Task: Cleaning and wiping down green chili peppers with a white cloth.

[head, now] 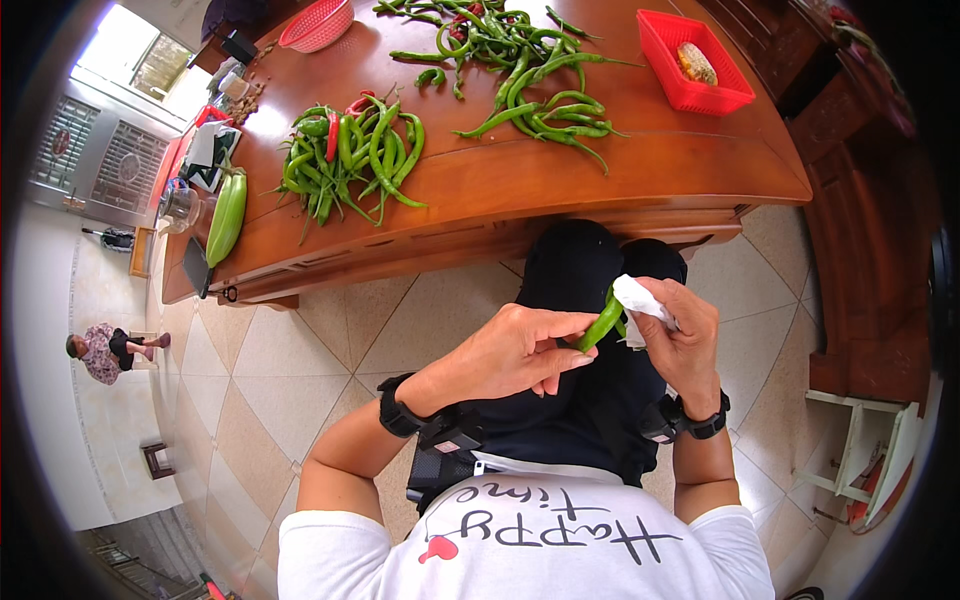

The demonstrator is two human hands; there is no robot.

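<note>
Above my lap, my left hand pinches one end of a green chili pepper between thumb and fingers. My right hand grips a crumpled white tissue or cloth pressed against the pepper's other end. On the wooden table in front of me, a heap of green chilies with a few red ones lies at the left. A looser spread of mostly green chilies reaches from the table's middle to its far side.
A red plastic basket at the right holds a yellowish, speckled item. Another red basket stands at the far left. A long green gourd-like vegetable lies near the left edge. A person sits by the left wall.
</note>
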